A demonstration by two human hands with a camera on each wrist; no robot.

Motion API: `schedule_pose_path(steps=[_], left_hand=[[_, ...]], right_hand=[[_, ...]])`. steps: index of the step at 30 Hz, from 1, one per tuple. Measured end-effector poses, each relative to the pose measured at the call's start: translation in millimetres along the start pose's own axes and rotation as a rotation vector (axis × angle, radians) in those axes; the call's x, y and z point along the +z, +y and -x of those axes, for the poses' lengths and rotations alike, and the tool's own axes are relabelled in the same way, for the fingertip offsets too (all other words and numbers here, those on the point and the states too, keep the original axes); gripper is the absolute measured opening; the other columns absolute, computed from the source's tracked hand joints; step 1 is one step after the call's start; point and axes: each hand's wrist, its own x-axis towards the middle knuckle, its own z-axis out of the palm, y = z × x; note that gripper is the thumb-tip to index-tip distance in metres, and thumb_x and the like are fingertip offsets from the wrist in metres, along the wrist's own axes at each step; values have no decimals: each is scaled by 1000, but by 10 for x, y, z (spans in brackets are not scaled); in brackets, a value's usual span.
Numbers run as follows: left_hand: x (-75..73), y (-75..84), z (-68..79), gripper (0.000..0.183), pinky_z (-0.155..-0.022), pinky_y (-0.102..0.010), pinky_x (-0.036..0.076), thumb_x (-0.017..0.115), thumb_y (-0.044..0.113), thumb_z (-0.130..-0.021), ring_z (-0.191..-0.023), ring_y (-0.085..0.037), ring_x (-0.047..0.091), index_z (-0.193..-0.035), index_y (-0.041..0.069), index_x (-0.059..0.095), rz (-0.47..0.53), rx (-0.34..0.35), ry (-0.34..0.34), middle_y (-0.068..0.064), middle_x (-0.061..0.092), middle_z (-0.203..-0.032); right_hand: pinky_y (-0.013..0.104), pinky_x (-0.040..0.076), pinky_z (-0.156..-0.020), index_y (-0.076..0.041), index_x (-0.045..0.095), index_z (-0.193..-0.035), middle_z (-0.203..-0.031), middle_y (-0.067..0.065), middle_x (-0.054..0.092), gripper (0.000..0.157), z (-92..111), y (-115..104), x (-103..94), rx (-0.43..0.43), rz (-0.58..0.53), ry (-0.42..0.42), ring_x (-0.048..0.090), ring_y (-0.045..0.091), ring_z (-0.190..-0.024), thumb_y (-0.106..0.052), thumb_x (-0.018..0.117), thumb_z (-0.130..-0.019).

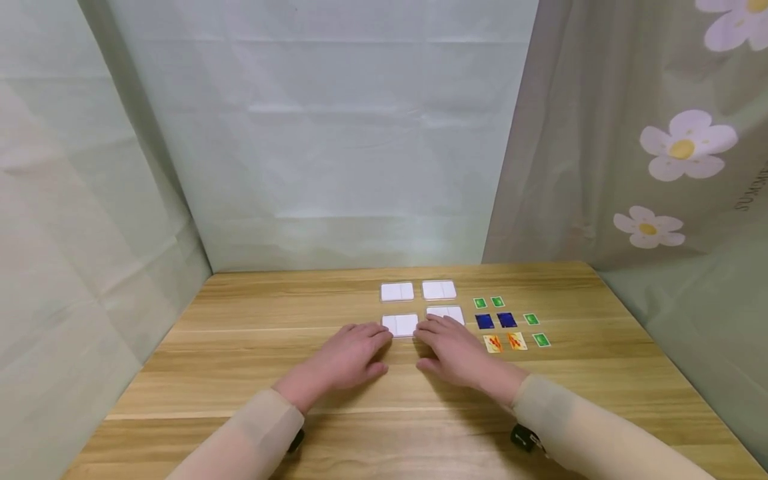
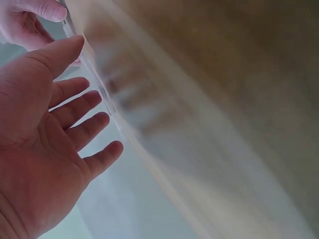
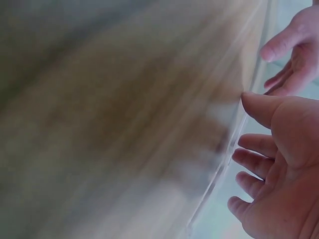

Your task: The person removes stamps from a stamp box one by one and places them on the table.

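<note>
My left hand (image 1: 355,353) lies low over the wooden table, palm down, its fingertips right at the near white rectangular card (image 1: 400,324). Opposite it, my right hand (image 1: 454,351) reaches in, also palm down, fingertips overlapping the lower edge of another white card (image 1: 447,312). Both wrist views show slightly bent, spread fingers with nothing held: the left hand (image 2: 55,129) in one, the right hand (image 3: 279,159) in the other. Two more white cards, one at back left (image 1: 397,291) and one at back right (image 1: 439,289), lie behind. Each card has a clear border and a middle line.
Right of the cards lie small square pieces: several green ones (image 1: 531,319), two dark blue ones (image 1: 507,321) and two yellow-orange ones (image 1: 517,341). The wooden table (image 1: 252,347) ends at a pale curtain (image 1: 336,147) behind; a flowered curtain (image 1: 564,147) hangs at right.
</note>
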Motion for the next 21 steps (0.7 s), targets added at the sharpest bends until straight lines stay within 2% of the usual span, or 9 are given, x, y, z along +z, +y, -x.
schedule_pose_path(steps=[8,15,21], left_hand=[[-4,-75,-96,58,-118,-58,46,79,35,-105,-145,-35,57,-150,2,64,-12,-12,-13,-16,62,-154],[-22,-82,-117,58,-119,-57,45,78,36,-105,-146,-36,56,-150,2,63,-13,-19,-27,-17,61,-155],[-17,-77,-123,59,-121,-55,44,78,34,-106,-148,-38,54,-151,1,62,10,-28,-6,-19,58,-159]], right_hand=[[59,31,-128,-3,69,-145,-155,16,62,54,-104,66,13,10,11,-10,46,41,-154,-33,82,-103],[57,32,-128,-3,70,-143,-154,16,63,52,-140,86,24,17,-12,-4,46,40,-154,-33,82,-103],[57,33,-128,2,63,-150,-160,21,56,62,-91,98,33,36,-65,48,43,42,-156,-31,83,-102]])
